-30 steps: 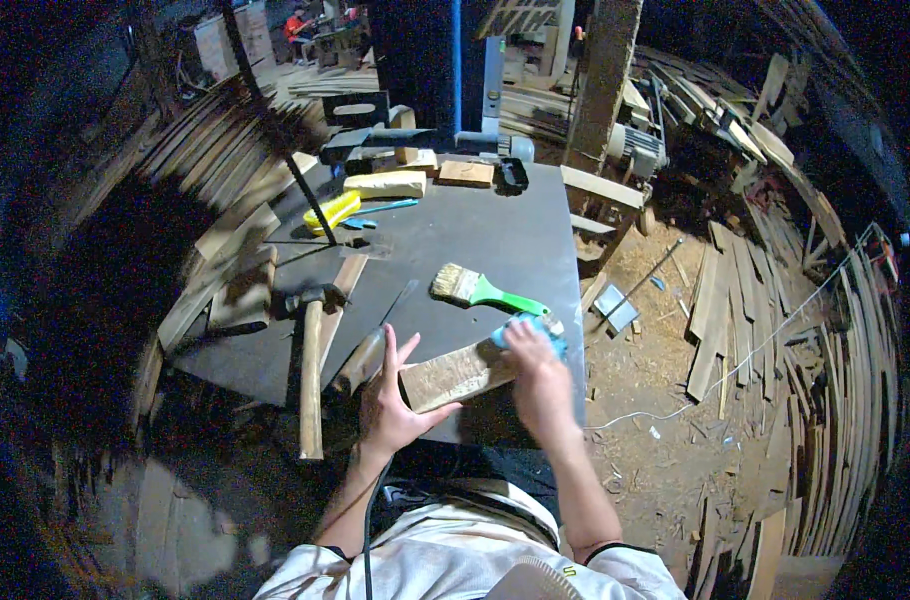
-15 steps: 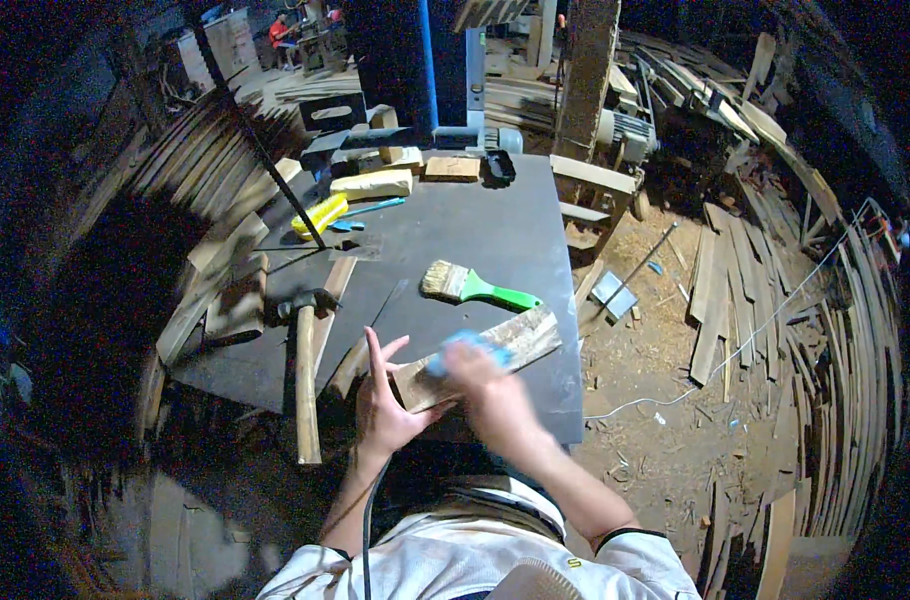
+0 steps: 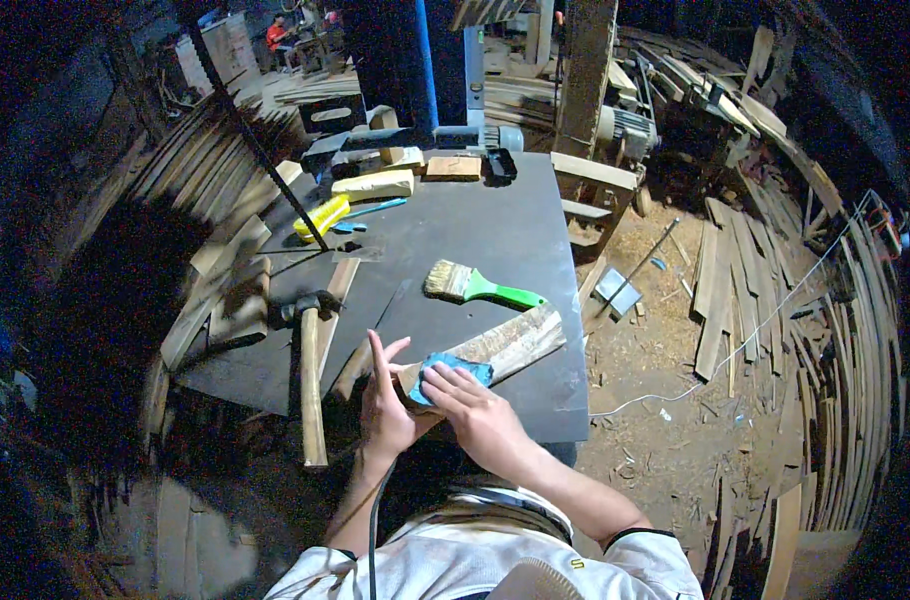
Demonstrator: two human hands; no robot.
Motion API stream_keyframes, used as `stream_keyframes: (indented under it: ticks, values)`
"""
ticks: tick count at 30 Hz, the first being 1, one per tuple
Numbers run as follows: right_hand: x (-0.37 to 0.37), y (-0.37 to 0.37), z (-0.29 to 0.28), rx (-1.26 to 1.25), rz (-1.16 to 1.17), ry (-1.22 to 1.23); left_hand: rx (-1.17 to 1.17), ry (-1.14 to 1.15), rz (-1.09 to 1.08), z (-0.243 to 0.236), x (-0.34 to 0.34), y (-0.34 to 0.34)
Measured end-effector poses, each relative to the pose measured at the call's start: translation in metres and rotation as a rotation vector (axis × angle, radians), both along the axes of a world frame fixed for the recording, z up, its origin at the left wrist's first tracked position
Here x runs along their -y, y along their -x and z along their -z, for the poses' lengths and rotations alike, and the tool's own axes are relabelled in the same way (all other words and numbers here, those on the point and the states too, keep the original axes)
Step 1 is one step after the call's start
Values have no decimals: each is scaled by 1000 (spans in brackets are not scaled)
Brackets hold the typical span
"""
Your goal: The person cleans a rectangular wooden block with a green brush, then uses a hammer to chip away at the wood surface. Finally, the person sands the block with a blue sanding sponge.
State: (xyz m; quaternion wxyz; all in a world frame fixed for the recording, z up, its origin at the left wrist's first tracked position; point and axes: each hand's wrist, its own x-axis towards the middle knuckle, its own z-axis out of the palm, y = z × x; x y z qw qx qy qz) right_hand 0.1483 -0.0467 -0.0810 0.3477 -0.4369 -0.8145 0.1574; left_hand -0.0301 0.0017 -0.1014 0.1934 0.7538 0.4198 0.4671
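Note:
A short piece of wood with a rough, mottled face slants over the table's front right part. My left hand braces its near end, the thumb beneath and the fingers pointing up. My right hand lies on the wood's near half, pressing a crumpled blue sheet flat against it; whether that is cloth or abrasive paper I cannot tell. Beyond the wood rests a paintbrush with a green handle and pale bristles. Left of my left hand a hammer lies with its wooden handle toward me.
Along the dark metal table's back are a yellow brush, wood blocks and a black tray. A thin dark bar slants across the left. Planks and shavings cover the floor at right. A person sits far back.
My right hand has slid the blue sheet along the wood toward my left hand and is no longer blurred. My left hand and the wood stay nearly in place.

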Motion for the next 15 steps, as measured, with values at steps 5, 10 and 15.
stream_keyframes:
  ticks: [5, 10, 15]
  values:
    - [-39, -68, -12, 2, 367, 100, -49, 10, -14, -7, 3, 1]
    - [-13, -14, 0, 54, 208, 6, 16, 42, 2, -3, 3, -2]
    - [-21, -45, -13, -50, 190, 185, -66, 0, 6, -6, 3, 2]
